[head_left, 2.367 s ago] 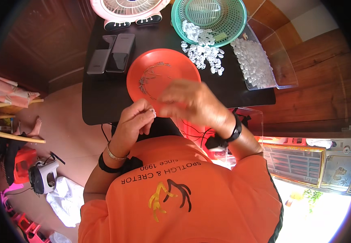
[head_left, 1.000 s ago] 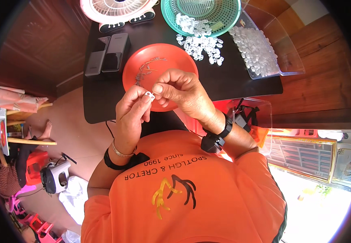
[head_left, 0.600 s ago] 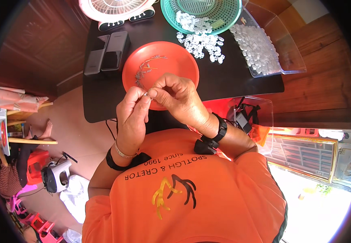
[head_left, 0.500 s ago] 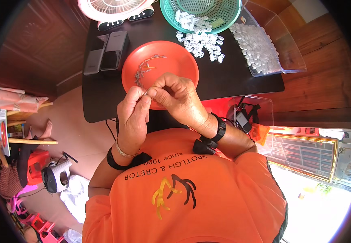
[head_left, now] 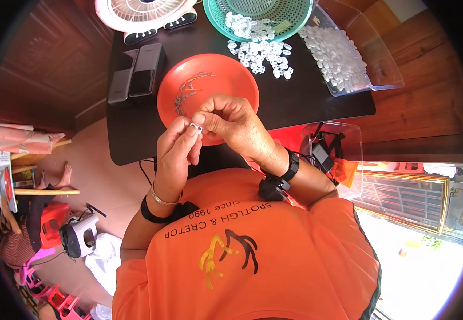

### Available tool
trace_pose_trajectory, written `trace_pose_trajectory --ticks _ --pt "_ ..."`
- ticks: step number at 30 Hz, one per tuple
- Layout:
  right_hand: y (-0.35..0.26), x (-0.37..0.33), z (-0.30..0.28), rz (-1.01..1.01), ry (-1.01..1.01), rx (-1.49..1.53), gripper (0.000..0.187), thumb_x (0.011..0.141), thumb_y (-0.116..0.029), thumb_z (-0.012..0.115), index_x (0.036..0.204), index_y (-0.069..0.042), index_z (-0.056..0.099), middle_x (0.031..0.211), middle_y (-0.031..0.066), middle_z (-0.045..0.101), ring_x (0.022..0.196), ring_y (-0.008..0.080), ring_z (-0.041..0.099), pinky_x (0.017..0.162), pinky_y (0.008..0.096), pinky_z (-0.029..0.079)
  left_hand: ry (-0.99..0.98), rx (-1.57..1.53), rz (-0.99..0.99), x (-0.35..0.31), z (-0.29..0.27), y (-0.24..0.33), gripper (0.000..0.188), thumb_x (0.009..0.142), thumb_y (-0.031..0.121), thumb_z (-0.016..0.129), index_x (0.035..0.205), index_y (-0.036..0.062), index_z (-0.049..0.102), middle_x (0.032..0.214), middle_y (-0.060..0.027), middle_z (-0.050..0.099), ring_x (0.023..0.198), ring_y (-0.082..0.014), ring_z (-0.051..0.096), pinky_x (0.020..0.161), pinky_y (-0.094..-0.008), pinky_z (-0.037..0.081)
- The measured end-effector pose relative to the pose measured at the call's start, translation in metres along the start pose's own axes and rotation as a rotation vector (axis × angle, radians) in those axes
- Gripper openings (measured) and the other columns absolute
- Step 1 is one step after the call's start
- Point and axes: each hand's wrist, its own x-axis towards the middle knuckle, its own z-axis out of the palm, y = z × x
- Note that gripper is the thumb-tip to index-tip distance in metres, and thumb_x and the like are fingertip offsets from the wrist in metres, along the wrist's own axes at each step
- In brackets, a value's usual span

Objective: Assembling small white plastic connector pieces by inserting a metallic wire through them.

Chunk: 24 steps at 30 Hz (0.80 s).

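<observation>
Over the near edge of a red plate [head_left: 226, 69], my two hands meet at the fingertips. My left hand [head_left: 173, 152] is closed, with a small white plastic piece with holes [head_left: 195, 128] between thumb and forefinger. Thumb and forefinger of my right hand [head_left: 234, 125] are pinched together right at the piece's upper edge; whatever is between them is too small to make out. Thin grey metal pins [head_left: 180, 98] lie in a curved line on the plate, along with a thin yellowish stick [head_left: 194, 89].
Loose white oval pieces [head_left: 263, 53] lie beside a green basket [head_left: 301, 26] holding more. A clear tray [head_left: 373, 85] of whitish pieces stands at right. Two grey devices [head_left: 148, 69] and a pink fan [head_left: 140, 26] stand at left. Another person's bare foot [head_left: 66, 176] shows far left.
The white piece now shows between my left fingertips, where the fingers hid most of it before. My hands stay together over the plate's near edge; the whole view has shifted slightly.
</observation>
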Motion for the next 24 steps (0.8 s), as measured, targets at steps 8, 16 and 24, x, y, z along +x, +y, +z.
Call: trace_pose_trajectory --ticks 8,16,24 --pt "-0.005 -0.002 -0.006 0.122 0.004 -0.022 0.011 0.092 -0.011 0.062 0.09 0.0 0.063 0.074 -0.0009 0.06 0.072 0.0046 0.054 0.063 0.0223 0.046 0.044 0.103 0.05 -0.003 0.001 0.004 0.02 0.093 0.018 0.05 0.078 0.0037 0.05 0.059 0.0021 0.043 0.05 -0.0041 0.036 0.046 -0.0204 0.029" --pt "-0.003 -0.007 -0.013 -0.002 -0.038 -0.059 0.011 0.091 -0.011 0.063 0.095 -0.001 0.062 0.088 0.0001 0.061 0.084 0.0062 0.056 0.076 0.0217 0.047 0.064 0.197 0.059 -0.002 0.001 0.003 0.015 0.089 0.014 0.046 0.077 0.0058 0.048 0.058 0.0023 0.043 0.049 -0.0039 0.035 0.045 -0.0202 0.023" --pt "-0.021 0.008 -0.116 -0.29 0.505 -1.185 0.015 0.082 -0.015 0.066 0.089 -0.002 0.068 0.08 0.013 0.068 0.068 0.0215 0.065 0.062 0.0298 0.05 0.043 0.119 0.023 -0.002 -0.004 0.001 0.015 0.088 0.011 0.048 0.075 0.003 0.049 0.057 0.0018 0.041 0.049 -0.0043 0.034 0.046 -0.0208 0.027"
